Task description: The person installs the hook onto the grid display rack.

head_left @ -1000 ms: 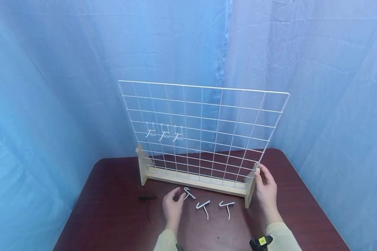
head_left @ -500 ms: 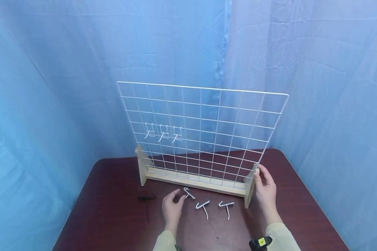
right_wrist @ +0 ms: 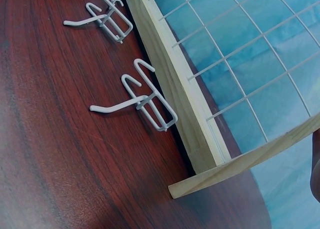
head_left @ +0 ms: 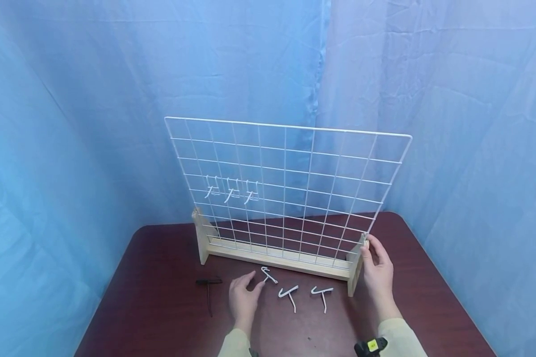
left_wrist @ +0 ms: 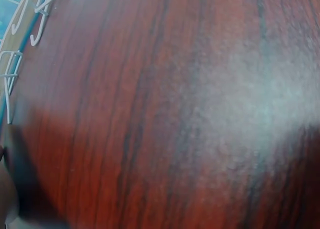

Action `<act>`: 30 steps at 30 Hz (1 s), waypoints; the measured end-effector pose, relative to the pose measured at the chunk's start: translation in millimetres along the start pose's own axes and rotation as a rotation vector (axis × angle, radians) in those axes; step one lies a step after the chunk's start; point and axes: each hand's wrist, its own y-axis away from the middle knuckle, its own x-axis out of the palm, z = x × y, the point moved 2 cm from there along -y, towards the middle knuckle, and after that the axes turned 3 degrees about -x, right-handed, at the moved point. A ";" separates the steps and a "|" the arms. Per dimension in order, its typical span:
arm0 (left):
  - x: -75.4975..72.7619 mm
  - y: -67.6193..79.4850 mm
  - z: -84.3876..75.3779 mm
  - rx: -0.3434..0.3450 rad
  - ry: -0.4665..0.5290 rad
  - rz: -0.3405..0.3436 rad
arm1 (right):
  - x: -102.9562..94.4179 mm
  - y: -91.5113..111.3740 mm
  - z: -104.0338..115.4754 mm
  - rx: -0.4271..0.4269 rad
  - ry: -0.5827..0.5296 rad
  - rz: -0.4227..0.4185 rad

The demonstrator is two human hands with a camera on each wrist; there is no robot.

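In the head view, my left hand (head_left: 243, 299) hovers low over the table, fingers slightly bent with a gap between thumb and fingers. Its thumb is beside a white wire hook (head_left: 269, 275); whether they touch I cannot tell. My right hand (head_left: 378, 277) pinches the top of the right side piece of a wooden stand (head_left: 277, 258). A white wire grid panel (head_left: 290, 148) stands upright in that stand. Three white hooks (head_left: 230, 192) hang on the panel's left part. Two more white hooks lie ahead of the stand, a middle one (head_left: 288, 293) and a right one (right_wrist: 150, 99).
A dark hook (head_left: 209, 282) lies on the reddish-brown table (head_left: 161, 297) left of my left hand. Blue curtains (head_left: 94, 124) surround the table at the back and sides. The stand spans much of the table's middle.
My left hand has drifted very slightly left. The panel's top edge appears slightly lower in view. My right hand keeps its pinch, and the loose hooks stay where they lay.
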 end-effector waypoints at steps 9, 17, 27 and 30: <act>5.3 3.9 1.8 0.070 -0.078 0.038 | -0.7 -0.7 -2.5 -0.019 0.000 0.001; 9.4 7.2 2.1 0.053 -0.144 0.031 | 0.3 -0.5 0.4 -0.042 0.003 0.007; 10.8 7.0 2.9 0.074 -0.149 0.008 | 2.8 4.1 26.8 -0.062 0.016 0.021; 10.5 7.7 2.1 0.097 -0.155 -0.016 | 1.1 1.8 13.4 -0.063 0.015 0.015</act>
